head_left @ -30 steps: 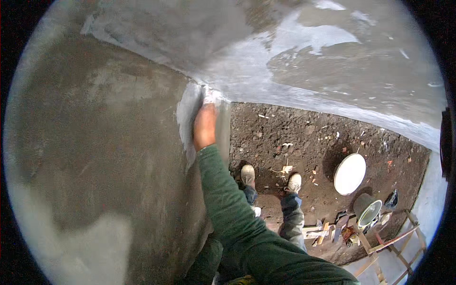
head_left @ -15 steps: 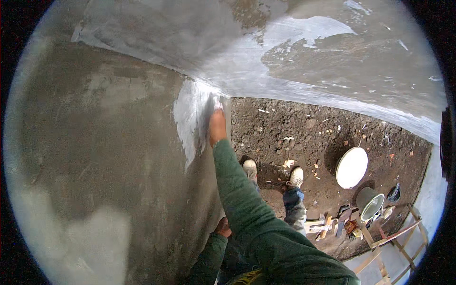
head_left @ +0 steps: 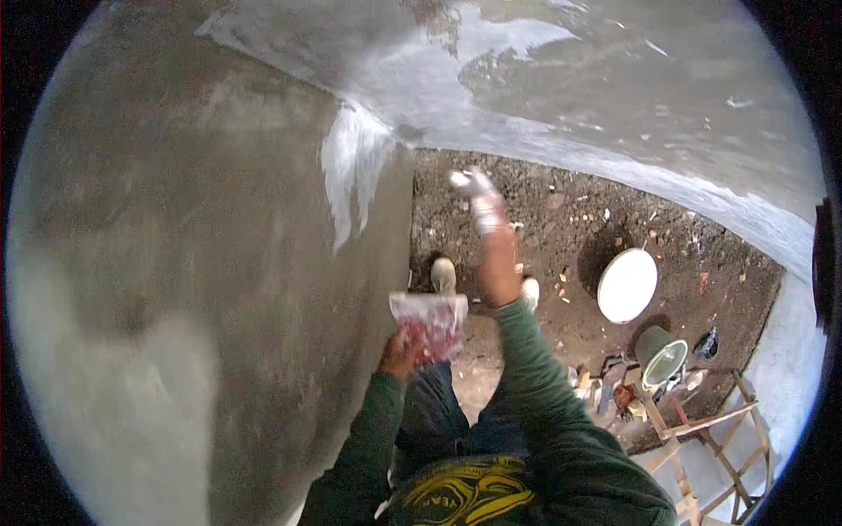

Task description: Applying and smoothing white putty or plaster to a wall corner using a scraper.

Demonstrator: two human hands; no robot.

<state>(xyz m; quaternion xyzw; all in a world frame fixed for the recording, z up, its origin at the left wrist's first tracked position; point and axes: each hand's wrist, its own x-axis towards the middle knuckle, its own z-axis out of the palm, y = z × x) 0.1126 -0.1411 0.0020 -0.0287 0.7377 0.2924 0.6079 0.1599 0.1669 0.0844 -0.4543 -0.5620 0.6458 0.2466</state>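
Observation:
My right hand (head_left: pixel 497 261), blurred by motion, grips a whitish tool (head_left: pixel 474 188), probably a putty knife, held out over the dirt floor away from the wall corner. My left hand (head_left: pixel 402 351) holds a flat, white-and-pink rectangular piece (head_left: pixel 430 324), like a smeared plate or packet, in front of my legs beside the left wall (head_left: pixel 219 219). A bright patch of white coating (head_left: pixel 351 162) lies on that wall by the corner, below the streaked grey upper surface (head_left: pixel 631 79).
On the dirt floor (head_left: pixel 544 210) are a round white lid (head_left: pixel 626 286), a grey bucket (head_left: pixel 660 358), a dark plastic bag (head_left: pixel 706 344) and scattered scraps. A wooden frame (head_left: pixel 710 425) leans at the lower right. My shoes (head_left: pixel 443 273) stand near the left wall's foot.
My right hand has left the corner, moving right and down with the tool. My left hand has come up into view with the pink piece. The view has shifted slightly.

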